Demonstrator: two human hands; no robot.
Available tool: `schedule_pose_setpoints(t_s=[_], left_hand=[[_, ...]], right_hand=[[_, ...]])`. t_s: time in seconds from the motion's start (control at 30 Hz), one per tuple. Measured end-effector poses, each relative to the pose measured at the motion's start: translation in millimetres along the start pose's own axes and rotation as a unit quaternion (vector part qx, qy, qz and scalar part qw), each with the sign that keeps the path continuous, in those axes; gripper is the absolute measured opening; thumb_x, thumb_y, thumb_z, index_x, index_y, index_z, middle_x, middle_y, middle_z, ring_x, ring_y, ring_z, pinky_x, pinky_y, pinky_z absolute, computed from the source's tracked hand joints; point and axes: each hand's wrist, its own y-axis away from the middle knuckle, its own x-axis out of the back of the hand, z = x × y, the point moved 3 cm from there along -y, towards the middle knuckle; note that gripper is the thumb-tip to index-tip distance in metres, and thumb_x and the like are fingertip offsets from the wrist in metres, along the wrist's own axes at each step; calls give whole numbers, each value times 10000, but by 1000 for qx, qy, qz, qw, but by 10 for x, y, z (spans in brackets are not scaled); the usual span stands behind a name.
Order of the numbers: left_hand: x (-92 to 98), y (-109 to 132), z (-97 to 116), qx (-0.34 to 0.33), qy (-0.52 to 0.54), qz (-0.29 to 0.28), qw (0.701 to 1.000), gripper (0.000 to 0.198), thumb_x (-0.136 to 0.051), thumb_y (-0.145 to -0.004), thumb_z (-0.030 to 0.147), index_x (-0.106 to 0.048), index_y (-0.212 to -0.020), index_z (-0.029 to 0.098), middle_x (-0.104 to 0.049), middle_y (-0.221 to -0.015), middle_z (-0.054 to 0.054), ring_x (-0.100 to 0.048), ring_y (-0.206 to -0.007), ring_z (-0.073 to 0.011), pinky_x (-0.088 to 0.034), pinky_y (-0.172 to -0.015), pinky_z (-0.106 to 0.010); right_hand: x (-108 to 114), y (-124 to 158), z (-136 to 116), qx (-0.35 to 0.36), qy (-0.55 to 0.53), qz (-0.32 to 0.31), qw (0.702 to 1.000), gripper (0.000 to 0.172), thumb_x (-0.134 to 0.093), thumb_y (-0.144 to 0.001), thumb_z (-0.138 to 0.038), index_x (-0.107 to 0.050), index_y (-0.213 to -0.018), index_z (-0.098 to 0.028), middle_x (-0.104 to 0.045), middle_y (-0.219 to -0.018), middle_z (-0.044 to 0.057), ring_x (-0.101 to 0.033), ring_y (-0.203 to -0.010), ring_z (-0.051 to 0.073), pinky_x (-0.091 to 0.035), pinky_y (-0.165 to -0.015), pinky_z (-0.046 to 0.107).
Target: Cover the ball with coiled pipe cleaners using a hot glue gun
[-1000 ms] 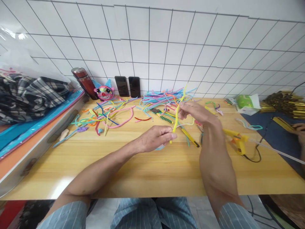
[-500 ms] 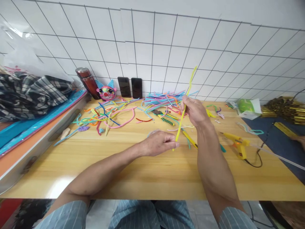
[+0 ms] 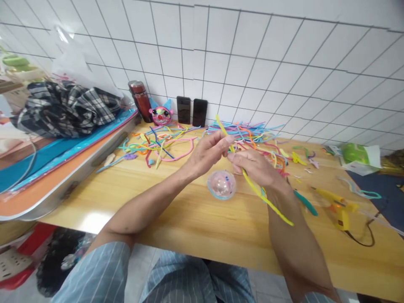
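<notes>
A yellow pipe cleaner (image 3: 268,202) runs through both my hands, one end rising up and left, the longer end hanging down to the right. My left hand (image 3: 211,152) pinches it near its upper part. Close beside it, almost touching, my right hand (image 3: 254,166) has its fingers closed on the same pipe cleaner. Below the hands a clear dome (image 3: 221,184) with a blue rim and small coloured bits rests on the wooden table (image 3: 176,223). Behind the hands lies a pile of coloured pipe cleaners (image 3: 261,134).
Loose pipe cleaners (image 3: 172,149), a decorated face with blue ears (image 3: 160,115), a red flask (image 3: 141,101) and two phones (image 3: 200,112) stand or lie at the back. A yellow glue gun (image 3: 339,206) with its cord is at right, a tray (image 3: 78,176) at left.
My hands have come together, and the yellow pipe cleaner now slants down to the right instead of standing steeply between them. The clear dome has come into fuller view; the camera has turned left.
</notes>
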Motion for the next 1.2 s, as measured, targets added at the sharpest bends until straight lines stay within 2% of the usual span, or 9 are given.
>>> schedule_pose_setpoints(t_s=[0.1,0.37,0.43,0.6,0.73,0.9,1.07,1.2], left_hand=[[17,-39,-10,-7,-1,-4,1000,677,-788,-881,822,-587,-712,198,-531,-650,48,-425,-573,-67,-317,-540,-236],[73,-104,-22,8,6,-53,999,650,-819,-886,728,-560,-615,197,-532,-587,41,-401,-539,-58,-266,-501,-241],[98,-128,-54,27,14,-39,999,623,-813,-914,683,-561,-621,195,-528,-578,48,-387,-506,-47,-249,-487,-236],[193,-182,-81,60,60,21,996,570,-780,-1006,524,-527,-616,195,-481,-530,68,-322,-430,-27,-186,-447,-225],[203,-190,-74,67,117,34,990,518,-692,-1059,356,-486,-609,201,-448,-503,78,-284,-403,-23,-174,-429,-213],[189,-197,-83,77,124,42,988,532,-721,-1070,394,-513,-627,187,-477,-517,77,-315,-398,-11,-197,-429,-193],[197,-197,-41,81,140,77,984,501,-629,-1098,272,-471,-629,194,-469,-500,81,-332,-386,-12,-206,-430,-191],[173,-184,-32,108,182,87,973,462,-626,-1091,284,-486,-659,198,-485,-508,81,-336,-364,-18,-185,-417,-198]], right_hand=[[-64,-8,-26,-5,21,-15,1000,654,-544,-1032,-704,-473,-558,-258,-428,-551,-33,-401,-586,139,-319,-665,368],[5,45,-52,-27,25,-21,999,637,-563,-989,-713,-456,-549,-264,-431,-545,-31,-394,-587,145,-324,-663,370],[-6,49,-62,-31,34,-28,999,619,-551,-1001,-681,-453,-553,-265,-428,-547,-29,-406,-597,150,-328,-669,369],[-81,32,-33,-37,81,-54,995,538,-512,-1031,-604,-491,-618,-259,-563,-637,2,-495,-644,169,-361,-683,365],[-91,16,-7,-25,112,-29,993,526,-492,-1047,-574,-502,-625,-259,-583,-640,9,-515,-650,179,-364,-686,366],[-87,17,12,-25,131,-3,991,536,-506,-1056,-552,-512,-611,-255,-561,-602,1,-489,-627,173,-335,-668,362],[-123,-1,37,-19,140,0,990,533,-504,-1046,-573,-497,-618,-255,-526,-610,-2,-474,-625,169,-327,-655,364],[-158,-17,31,-24,149,-2,988,537,-486,-1050,-563,-525,-614,-253,-552,-622,4,-500,-629,172,-341,-670,364]])
